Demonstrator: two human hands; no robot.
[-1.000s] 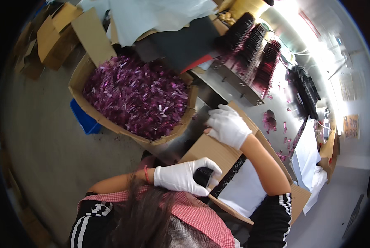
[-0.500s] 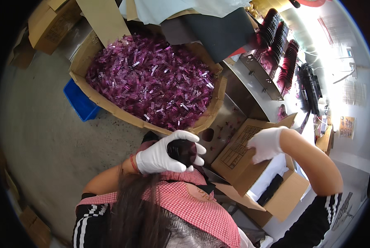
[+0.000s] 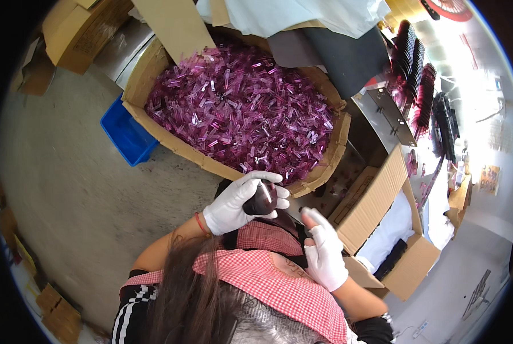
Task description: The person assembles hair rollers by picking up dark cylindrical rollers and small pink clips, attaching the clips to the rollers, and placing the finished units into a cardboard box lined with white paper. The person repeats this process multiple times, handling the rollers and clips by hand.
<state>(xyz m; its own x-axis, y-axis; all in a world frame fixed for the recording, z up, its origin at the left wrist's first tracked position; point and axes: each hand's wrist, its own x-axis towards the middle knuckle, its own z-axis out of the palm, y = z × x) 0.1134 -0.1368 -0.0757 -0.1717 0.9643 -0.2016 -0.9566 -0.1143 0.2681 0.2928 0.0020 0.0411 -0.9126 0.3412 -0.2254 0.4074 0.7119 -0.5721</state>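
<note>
My gloved left hand [image 3: 239, 200] is closed around a dark purple, glossy rounded stack of tinted lenses [image 3: 261, 202], held over my lap. Its fingers curl past the far side, and white light glints off the surface. My gloved right hand [image 3: 327, 255] is just right of it, fingers stretched out and apart, with nothing visible in it; bare fingertips poke from the glove. Beside that hand stands an open cardboard box [image 3: 377, 198] lined with white sheet. A dark row of similar pieces [image 3: 392, 258] lies inside it.
Ahead is a large carton [image 3: 196, 157] heaped with purple clear plastic scraps [image 3: 245, 109]. A blue bin [image 3: 129, 133] sits on the floor to its left. Racks of dark discs [image 3: 403, 60] stand on the bench at the far right. Grey sheet material [image 3: 348, 60] hangs over the carton's back corner.
My right hand has come away from the cardboard box's flap toward my lap. That flap now stands more upright. My left hand still holds the dark stack, and the view has shifted.
</note>
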